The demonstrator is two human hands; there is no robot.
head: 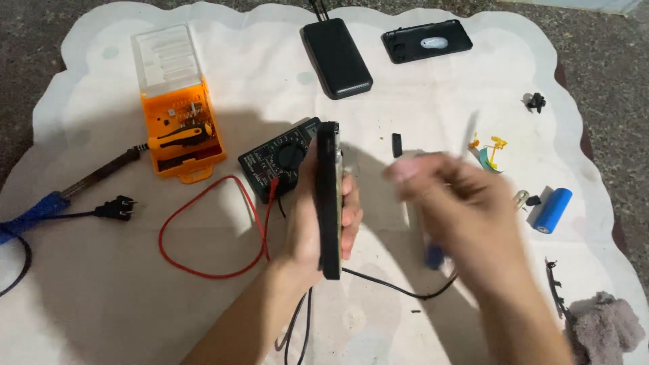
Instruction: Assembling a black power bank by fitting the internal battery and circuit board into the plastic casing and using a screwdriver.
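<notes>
A: White cloth mat (223,324), scalloped edge, spread on a speckled floor. Head view, the only one. What does the left hand (318,220) hold?

B: Left hand is wrapped around a thin black slab (329,196), stood on edge, fingers on the far side, thumb side on the near. Firm hold. The slab sits mid-mat, just in front of a black meter (280,161) with a dial.

A: Right hand (453,199)?

B: Blurred. It is right of the slab, not touching it. A thin pale tool (471,132) seems to stick up from it and something blue (434,255) shows below the palm; fingers look curled about a handle, but I cannot tell the grip for certain.

A: Leads?

B: Red wire (203,223) loops left of the meter; black wire (399,289) runs under the wrists.

A: Surroundings, left side.

B: Orange tool case (182,132) with clear lid open, a screwdriver inside. Soldering iron (88,179) with blue handle, and a black plug (116,208) near it.

A: Top and right.

B: Black power bank (336,57), black phone cover (426,40) beside it. Blue battery cell (553,209) well right, small black clip (535,101) above it, grey rag (602,324) at the lower right corner.
</notes>
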